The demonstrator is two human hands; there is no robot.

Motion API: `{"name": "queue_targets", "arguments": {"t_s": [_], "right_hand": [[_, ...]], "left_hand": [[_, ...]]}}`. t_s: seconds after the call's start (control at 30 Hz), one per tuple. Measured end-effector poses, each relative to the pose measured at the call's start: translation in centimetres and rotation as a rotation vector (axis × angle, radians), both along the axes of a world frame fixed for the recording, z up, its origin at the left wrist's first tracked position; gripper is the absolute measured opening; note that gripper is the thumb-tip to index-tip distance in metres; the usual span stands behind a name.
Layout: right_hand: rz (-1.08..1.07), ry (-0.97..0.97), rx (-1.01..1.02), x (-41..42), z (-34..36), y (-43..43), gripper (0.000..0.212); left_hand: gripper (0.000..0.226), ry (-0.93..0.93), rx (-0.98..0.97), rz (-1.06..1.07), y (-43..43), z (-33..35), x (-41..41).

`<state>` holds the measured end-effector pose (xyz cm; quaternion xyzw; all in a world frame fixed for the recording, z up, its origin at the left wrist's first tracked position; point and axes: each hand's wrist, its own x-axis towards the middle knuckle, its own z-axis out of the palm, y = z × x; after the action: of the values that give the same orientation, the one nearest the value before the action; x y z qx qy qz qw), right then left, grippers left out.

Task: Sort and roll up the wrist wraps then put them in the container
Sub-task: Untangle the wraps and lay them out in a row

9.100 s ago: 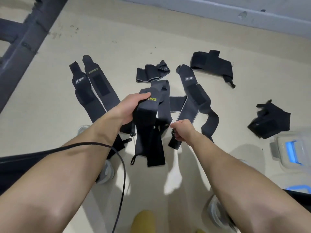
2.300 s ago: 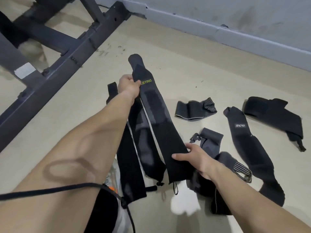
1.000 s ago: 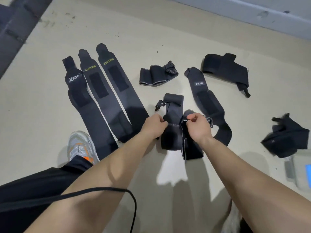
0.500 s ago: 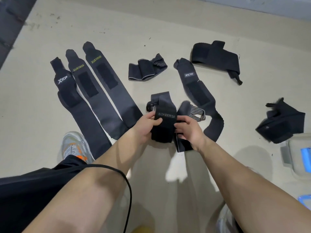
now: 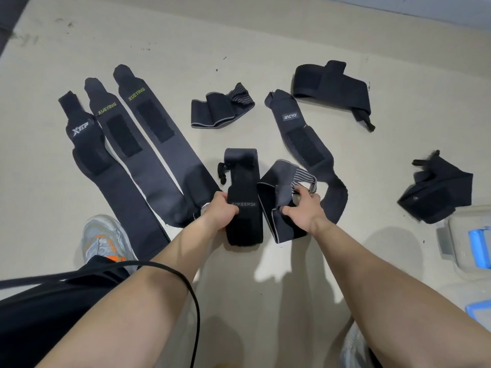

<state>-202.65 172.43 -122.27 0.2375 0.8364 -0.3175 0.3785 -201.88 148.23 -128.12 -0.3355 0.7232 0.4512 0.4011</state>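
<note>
On a beige floor [image 5: 186, 62], the left hand [image 5: 221, 211] grips a folded black fabric wrist wrap [image 5: 243, 179]. The right hand [image 5: 301, 208] clutches a grey-striped black wrap [image 5: 279, 181] beside it.

Beige floor [image 5: 292, 41] — three long wrist wraps [image 5: 125, 144] flat side by side at left, folded wraps [image 5: 218, 112] scattered centre and right, a clear container [image 5: 459, 251] at the right edge.
</note>
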Motion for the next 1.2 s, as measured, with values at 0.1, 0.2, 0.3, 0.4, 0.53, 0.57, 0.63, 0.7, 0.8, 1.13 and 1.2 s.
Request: {"name": "queue_targets", "arguments": {"t_s": [0.1, 0.2, 0.3, 0.4, 0.53, 0.57, 0.63, 0.7, 0.8, 1.13, 1.2], "right_hand": [[-0.006, 0.023, 0.026, -0.1, -1.0, -0.4, 0.065], [0.009, 0.179, 0.142, -0.2, -0.9, -1.6, 0.070], [0.151, 0.432, 0.205, -0.4, -0.1, -2.9, 0.089], [0.394, 0.609, 0.119, -1.6, 0.3, -3.0, 0.088], [0.540, 0.541, -0.096, -3.4, 2.0, -3.0, 0.086], [0.534, 0.501, -0.126, -3.6, 2.8, -3.1, 0.081], [0.505, 0.479, -0.138, -3.6, 4.1, -3.5, 0.063], [0.416, 0.455, -0.173, -3.5, 5.2, -3.6, 0.048], [0.316, 0.437, -0.170, -3.1, 6.0, -2.7, 0.033], [0.457, -0.215, -0.198, 0.3, 11.8, -1.7, 0.037], [0.343, -0.038, -0.351, 0.6, 13.0, -2.2, 0.036]], "left_hand": [[0.049, 0.103, 0.132, 0.066, 1.1, 3.3, -0.2], [0.045, 0.161, 0.259, 0.118, 2.0, 4.9, -0.7], [0.054, 0.179, 0.348, 0.092, 2.3, 6.8, -0.9], [0.065, 0.139, 0.448, 0.065, 1.8, 9.1, -1.4], [0.065, 0.092, 0.557, 0.082, 0.5, 12.2, -2.5], [0.065, 0.089, 0.593, 0.091, 0.3, 13.0, -2.7], [0.065, 0.101, 0.627, 0.082, -0.1, 14.3, -3.1], [0.065, 0.139, 0.632, 0.046, -0.4, 15.4, -3.4], [0.059, 0.208, 0.663, 0.109, -0.6, 17.6, -3.7], [0.053, 0.353, 0.894, 0.430, -0.7, 24.0, -4.3], [0.050, 0.403, 0.887, 0.376, 0.4, 25.7, -3.8]]}}
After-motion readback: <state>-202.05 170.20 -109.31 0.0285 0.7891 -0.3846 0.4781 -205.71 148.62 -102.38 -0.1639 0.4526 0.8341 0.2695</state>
